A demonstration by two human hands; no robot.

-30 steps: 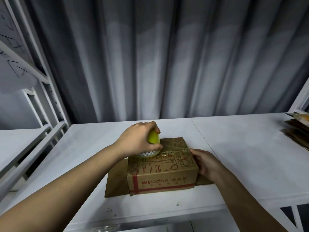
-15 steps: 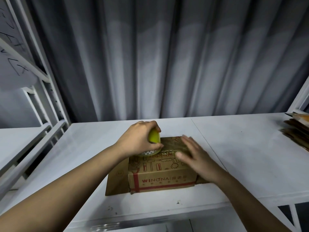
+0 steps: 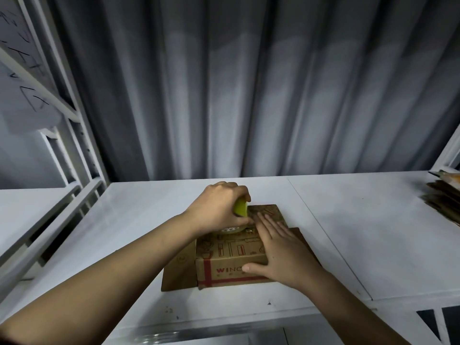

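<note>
Head view: the left grip (image 3: 219,207) clenches a yellow-green plastic tape dispenser (image 3: 241,210), pressing it on the far top of the printed brown cardboard box (image 3: 224,247) near the bench's (image 3: 361,232) front edge. The right grip (image 3: 281,252) lies flat and released on the lid. This looks like the taping step; next, probably, draw the dispenser along the seam while steadying the box.

Left hand (image 3: 219,207) curls (apparently gripping); right hand (image 3: 278,252) lies flat, fingers (image 3: 266,225) straight.

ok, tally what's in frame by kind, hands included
cardboard box: 1
tape dispenser: 1
flattened cardboard stack: 1
hands: 2, left hand and right hand
Total: 5
</note>
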